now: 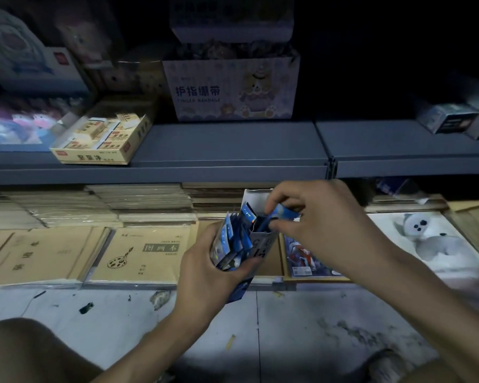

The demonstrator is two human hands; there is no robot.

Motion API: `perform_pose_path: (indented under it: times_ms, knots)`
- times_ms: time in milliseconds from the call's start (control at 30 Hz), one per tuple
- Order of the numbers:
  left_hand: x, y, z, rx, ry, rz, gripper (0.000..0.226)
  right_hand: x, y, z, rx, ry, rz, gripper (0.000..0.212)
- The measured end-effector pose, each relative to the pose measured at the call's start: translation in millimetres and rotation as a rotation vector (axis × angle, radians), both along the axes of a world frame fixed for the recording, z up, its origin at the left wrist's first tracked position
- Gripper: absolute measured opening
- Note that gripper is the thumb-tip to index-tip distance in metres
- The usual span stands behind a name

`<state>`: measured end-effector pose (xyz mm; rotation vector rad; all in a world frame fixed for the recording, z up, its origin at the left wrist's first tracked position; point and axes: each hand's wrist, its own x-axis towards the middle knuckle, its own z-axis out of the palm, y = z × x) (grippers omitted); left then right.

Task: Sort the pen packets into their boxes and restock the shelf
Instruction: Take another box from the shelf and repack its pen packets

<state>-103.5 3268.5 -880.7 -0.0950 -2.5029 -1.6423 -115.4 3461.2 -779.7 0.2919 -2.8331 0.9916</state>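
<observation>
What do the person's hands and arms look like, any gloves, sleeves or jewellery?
Both the left hand and right hand are bare: no gloves, rings or watch show. The forearms are uncovered too, no sleeve in view.

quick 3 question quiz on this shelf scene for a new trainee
1. True or false: the left hand grips a bundle of blue packets beside the white box.
2. What is the right hand pinching? A) a blue packet at the box's open top B) a notebook C) a toy bear
3. Fill in: the bear-printed carton on the upper shelf reads "finger ____".
Key: 1 true; 2 A; 3 bandage.
</observation>
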Motion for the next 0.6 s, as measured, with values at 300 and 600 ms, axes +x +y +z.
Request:
perform_pose_path:
  times_ms: [300,600]
  knots:
    - [-1,0,1,-0.016,-0.016,-0.059,0.056,-5,0,-5,0.038,0.007,0.039,0.029]
    - [6,-2,4,0.014,-0.023,-0.109,0.055,-11,3,0,-0.039,-0.175,-0.042,0.041]
